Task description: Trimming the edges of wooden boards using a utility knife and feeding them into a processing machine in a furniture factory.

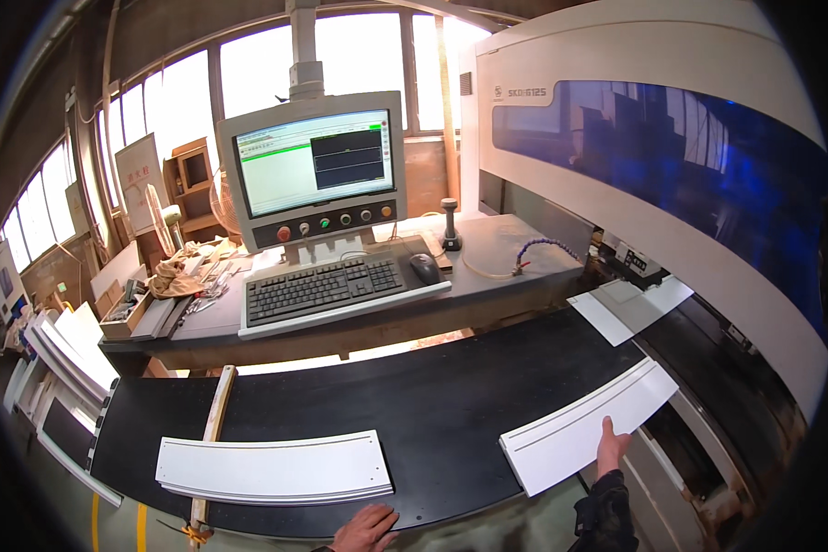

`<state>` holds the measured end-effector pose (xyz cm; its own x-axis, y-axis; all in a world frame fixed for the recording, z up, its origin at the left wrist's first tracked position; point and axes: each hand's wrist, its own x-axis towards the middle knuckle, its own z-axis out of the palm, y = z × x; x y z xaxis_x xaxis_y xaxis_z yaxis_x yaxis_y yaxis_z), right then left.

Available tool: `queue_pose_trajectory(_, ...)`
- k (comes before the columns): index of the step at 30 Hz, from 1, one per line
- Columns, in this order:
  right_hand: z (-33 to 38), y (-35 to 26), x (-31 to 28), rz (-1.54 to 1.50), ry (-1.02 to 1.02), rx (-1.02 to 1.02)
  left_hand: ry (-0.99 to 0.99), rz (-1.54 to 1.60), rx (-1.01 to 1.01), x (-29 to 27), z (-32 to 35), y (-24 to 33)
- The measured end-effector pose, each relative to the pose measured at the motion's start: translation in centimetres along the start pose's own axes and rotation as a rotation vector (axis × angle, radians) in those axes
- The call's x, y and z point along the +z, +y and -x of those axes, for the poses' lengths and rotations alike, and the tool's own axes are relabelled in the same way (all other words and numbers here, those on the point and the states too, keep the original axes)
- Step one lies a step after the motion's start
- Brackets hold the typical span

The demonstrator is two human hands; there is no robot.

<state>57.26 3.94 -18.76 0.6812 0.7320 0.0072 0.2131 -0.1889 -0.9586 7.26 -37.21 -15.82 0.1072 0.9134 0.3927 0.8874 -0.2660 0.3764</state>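
Observation:
Near the front edge of a long black worktable, my left hand lies with its fingers stretched out, resting at the edge and holding nothing. Just beyond it is a white grooved panel with small holes at its right end. My right hand grips the near edge of a second white grooved panel, thumb on top and the other fingers hidden beneath. That panel lies at a slant at the table's right end. Farther back, another white piece sits at the machine's opening, partly overlapped by a greyish plate.
A large white machine with a blue window fills the right side. Beyond the table stand a monitor, keyboard, mouse and handheld scanner. A wooden strip crosses the table under the left panel. White panels stack far left.

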Motion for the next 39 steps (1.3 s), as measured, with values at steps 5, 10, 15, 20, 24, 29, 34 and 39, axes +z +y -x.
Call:
queue_pose_trajectory(5, -1.0, 0.6, -0.2, -0.043, -0.016, -0.029, -0.059, 0.064, -0.059, 0.2, -0.4, 0.2)
queue_pose_trajectory(10, -0.7, 0.4, 0.8, 0.0, 0.006, 0.033, -0.072, 0.084, -0.086, -0.2, -0.5, 0.5)
queue_pose_trajectory(15, -3.3, 3.3, 0.2, -0.01, 0.093, 0.045, -0.112, 0.17, -0.059, -0.7, -1.5, 1.0)
queue_pose_trajectory(20, -1.7, 2.1, 0.9, -0.041, 0.038, 0.012, -0.084, 0.081, -0.085, -0.8, -1.2, 1.3)
queue_pose_trajectory(24, -0.4, 0.5, 0.3, -0.008, 0.052, 0.005, -0.074, 0.089, -0.086, -1.1, -1.4, 1.8)
queue_pose_trajectory(29, -0.7, 0.2, -0.6, 0.073, 0.08, 0.027, -0.078, 0.054, -0.068, -0.4, -1.5, 1.6)
queue_pose_trajectory(34, -0.5, -0.2, -0.5, 0.119, 0.08, 0.039, -0.085, 0.03, -0.061, -0.6, -1.8, 1.8)
queue_pose_trajectory(39, -0.1, -0.6, -0.2, 0.075, 0.109, 0.001, -0.058, 0.023, -0.045, -0.1, -1.5, 1.5)
